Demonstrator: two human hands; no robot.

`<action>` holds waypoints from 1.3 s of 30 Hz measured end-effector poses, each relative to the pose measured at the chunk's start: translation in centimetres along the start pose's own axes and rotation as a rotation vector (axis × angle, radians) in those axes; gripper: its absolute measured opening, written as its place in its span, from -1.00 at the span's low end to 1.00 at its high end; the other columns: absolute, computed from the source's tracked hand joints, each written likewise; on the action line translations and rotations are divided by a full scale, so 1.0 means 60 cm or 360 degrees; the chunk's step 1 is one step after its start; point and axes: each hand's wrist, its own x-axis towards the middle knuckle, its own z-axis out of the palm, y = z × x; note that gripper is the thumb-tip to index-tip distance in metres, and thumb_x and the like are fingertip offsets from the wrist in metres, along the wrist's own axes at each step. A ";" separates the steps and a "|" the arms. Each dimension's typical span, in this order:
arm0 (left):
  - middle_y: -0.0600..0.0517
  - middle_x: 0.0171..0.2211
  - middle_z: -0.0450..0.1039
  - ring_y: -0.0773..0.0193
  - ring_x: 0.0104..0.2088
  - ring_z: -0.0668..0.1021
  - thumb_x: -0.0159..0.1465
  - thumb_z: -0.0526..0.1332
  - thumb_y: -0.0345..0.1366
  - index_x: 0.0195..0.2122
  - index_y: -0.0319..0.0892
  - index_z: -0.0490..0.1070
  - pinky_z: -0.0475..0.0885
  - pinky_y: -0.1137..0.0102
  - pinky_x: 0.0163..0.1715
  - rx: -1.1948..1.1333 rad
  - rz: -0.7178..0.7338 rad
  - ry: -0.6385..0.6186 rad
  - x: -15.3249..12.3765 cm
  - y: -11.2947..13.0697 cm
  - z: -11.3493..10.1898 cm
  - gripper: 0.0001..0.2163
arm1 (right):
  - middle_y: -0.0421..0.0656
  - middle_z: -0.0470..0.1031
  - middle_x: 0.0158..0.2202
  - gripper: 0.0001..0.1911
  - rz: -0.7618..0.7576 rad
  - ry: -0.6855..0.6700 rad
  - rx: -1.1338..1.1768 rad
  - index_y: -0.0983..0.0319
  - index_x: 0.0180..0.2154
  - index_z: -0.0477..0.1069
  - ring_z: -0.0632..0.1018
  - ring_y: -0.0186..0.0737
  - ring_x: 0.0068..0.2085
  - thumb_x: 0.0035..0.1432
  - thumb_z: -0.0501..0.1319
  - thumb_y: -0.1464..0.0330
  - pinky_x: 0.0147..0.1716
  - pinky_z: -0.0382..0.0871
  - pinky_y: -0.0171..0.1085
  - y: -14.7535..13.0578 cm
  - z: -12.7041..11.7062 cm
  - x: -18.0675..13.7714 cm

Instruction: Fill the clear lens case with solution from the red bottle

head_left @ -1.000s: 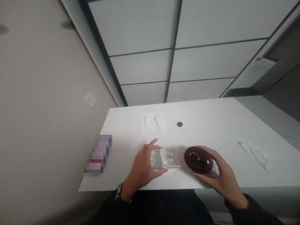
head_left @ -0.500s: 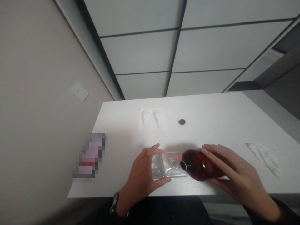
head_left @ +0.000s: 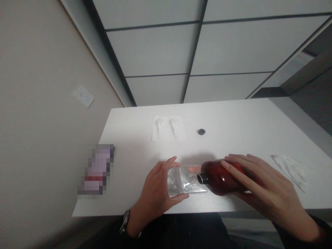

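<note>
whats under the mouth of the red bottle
A clear tray with two round wells sits under the tilted red bottle. Its left end is covered by the left hand.

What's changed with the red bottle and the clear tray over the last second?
The right hand has tipped the dark red bottle from mouth-up to lying sideways, its open neck now over the right well of the clear tray. The left hand still grips the tray's left end. The black cap, white sheet and crumpled tissue have not moved.
</note>
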 end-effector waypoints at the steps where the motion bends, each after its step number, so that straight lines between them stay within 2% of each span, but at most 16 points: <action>1: -0.11 0.25 0.52 -0.18 0.26 0.57 0.03 0.68 -0.30 0.32 0.06 0.16 0.56 -0.08 0.23 -0.0003 0.0010 0.0010 0.000 0.000 0.000 -0.07 | 0.11 0.61 0.18 -0.19 0.0002 -0.0005 -0.0007 0.05 0.59 -0.10 0.66 0.22 0.10 0.49 0.18 0.43 0.07 0.63 0.23 0.000 0.000 0.000; 11: -0.16 0.26 0.52 -0.17 0.24 0.58 -0.03 0.70 -0.35 0.28 -0.03 0.18 0.58 -0.09 0.21 0.0015 0.0050 0.0039 0.002 0.003 -0.002 -0.06 | 0.23 0.58 0.13 -0.16 -0.0119 0.0034 -0.0040 0.22 0.58 -0.07 0.63 0.26 0.06 0.44 0.23 0.55 -0.01 0.63 0.25 -0.005 -0.011 0.017; 14: -0.16 0.26 0.52 -0.17 0.24 0.58 -0.04 0.71 -0.33 0.28 -0.03 0.18 0.58 -0.09 0.20 0.0021 0.0051 0.0044 0.002 0.004 -0.002 -0.05 | 0.23 0.57 0.13 -0.15 -0.0125 0.0040 -0.0048 0.22 0.58 -0.06 0.63 0.27 0.06 0.43 0.24 0.56 -0.03 0.63 0.27 -0.007 -0.013 0.020; 20: -0.17 0.26 0.51 -0.20 0.24 0.58 -0.08 0.73 -0.33 0.28 -0.02 0.17 0.59 -0.09 0.20 0.0026 0.0038 0.0042 0.003 0.005 -0.003 -0.01 | 0.18 0.59 0.14 -0.07 -0.0118 0.0028 -0.0096 0.17 0.58 -0.07 0.63 0.22 0.07 0.36 0.22 0.69 0.02 0.61 0.23 -0.006 -0.016 0.021; 22: -0.16 0.24 0.53 -0.21 0.23 0.59 -0.09 0.74 -0.33 0.37 0.02 0.09 0.58 -0.12 0.20 0.0017 0.0041 0.0045 0.003 0.004 0.000 0.10 | 0.17 0.59 0.14 -0.09 -0.0131 0.0023 -0.0101 0.18 0.58 -0.07 0.63 0.22 0.07 0.38 0.22 0.68 0.03 0.60 0.22 -0.005 -0.017 0.021; 25: -0.12 0.16 0.59 -0.20 0.16 0.63 -0.12 0.75 -0.34 0.55 0.06 -0.33 0.59 -0.15 0.18 -0.0017 0.0010 0.0058 0.003 0.003 0.004 0.44 | 0.18 0.58 0.15 -0.12 -0.0144 0.0019 -0.0111 0.20 0.58 -0.06 0.62 0.23 0.09 0.40 0.23 0.63 0.05 0.59 0.22 -0.005 -0.018 0.021; 27: -0.11 0.14 0.61 -0.18 0.12 0.65 -0.13 0.76 -0.34 0.55 0.06 -0.61 0.61 -0.14 0.15 -0.0033 -0.0011 0.0056 0.004 0.004 0.006 0.60 | 0.19 0.58 0.15 -0.12 -0.0148 0.0015 -0.0115 0.21 0.58 -0.05 0.62 0.25 0.09 0.40 0.24 0.63 0.05 0.58 0.23 -0.006 -0.019 0.022; 29: -0.11 0.14 0.62 -0.17 0.10 0.66 -0.13 0.76 -0.34 0.53 0.07 -0.74 0.62 -0.13 0.12 -0.0041 -0.0014 0.0057 0.005 0.006 0.008 0.66 | 0.20 0.58 0.15 -0.11 -0.0151 0.0006 -0.0120 0.21 0.58 -0.05 0.62 0.26 0.09 0.38 0.24 0.65 0.05 0.58 0.23 -0.007 -0.020 0.023; 32: -0.12 0.13 0.62 -0.16 0.08 0.67 -0.16 0.76 -0.36 0.52 0.06 -0.77 0.63 -0.13 0.10 -0.0047 0.0000 0.0090 0.005 0.006 0.009 0.69 | 0.19 0.59 0.14 -0.11 -0.0152 0.0004 -0.0109 0.21 0.58 -0.08 0.62 0.26 0.09 0.39 0.22 0.66 0.05 0.58 0.23 -0.008 -0.023 0.028; 35: -0.17 0.13 0.63 -0.20 0.04 0.68 -0.16 0.77 -0.36 0.53 0.04 -0.75 0.65 -0.16 0.04 -0.0015 0.0114 0.0158 0.003 0.001 0.011 0.68 | 0.19 0.59 0.12 -0.10 -0.0158 0.0009 -0.0120 0.22 0.58 -0.09 0.62 0.25 0.07 0.39 0.21 0.68 0.04 0.57 0.21 -0.009 -0.025 0.031; 39: -0.21 0.14 0.62 -0.18 0.02 0.67 -0.07 0.74 -0.29 0.57 0.01 -0.61 0.65 -0.15 0.03 0.0032 0.0249 0.0191 0.000 -0.007 0.013 0.57 | 0.18 0.59 0.12 -0.08 -0.0176 0.0004 -0.0137 0.22 0.58 -0.10 0.61 0.22 0.09 0.37 0.21 0.71 0.08 0.54 0.19 -0.010 -0.026 0.033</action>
